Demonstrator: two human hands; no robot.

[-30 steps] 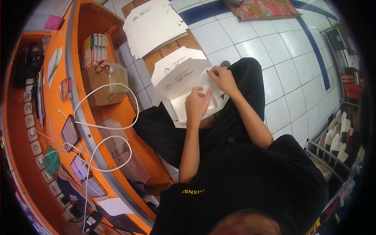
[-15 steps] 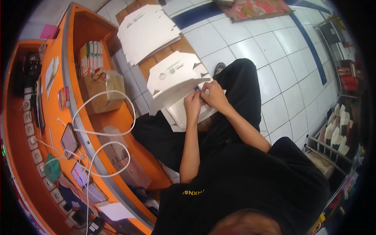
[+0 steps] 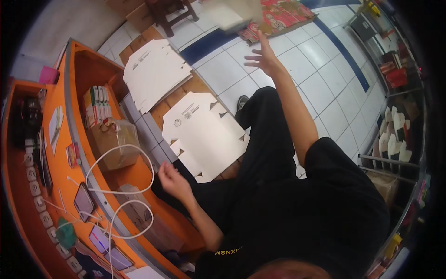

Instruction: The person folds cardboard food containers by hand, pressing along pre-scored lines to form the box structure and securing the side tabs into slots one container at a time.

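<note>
My right hand (image 3: 265, 58) is stretched out over the tiled floor, its fingers spread and nothing in them. Just beyond its fingertips is a blurred white carton (image 3: 232, 16), in the air or near the floor, apart from the hand. Down by my left thigh, my left hand (image 3: 174, 182) has its fingers curled in, with nothing seen in them. Right of that hand, a flat white die-cut carton blank (image 3: 209, 139) with a small printed mark lies on a wooden bench (image 3: 193, 86). Farther along the bench lies a stack of similar blanks (image 3: 155, 74).
At left stands an orange counter (image 3: 65, 135) with phones and a looping white cable (image 3: 123, 148). Its shelf holds a taped cardboard box (image 3: 114, 142). A red patterned mat (image 3: 283, 18) and a dark wooden stool (image 3: 172, 14) are ahead; a metal rack (image 3: 385, 169) is at right.
Both hands were together on a partly folded carton on the bench. Now the carton is far ahead, out of my hands; my right hand has reached forward and my left has drawn back left.
</note>
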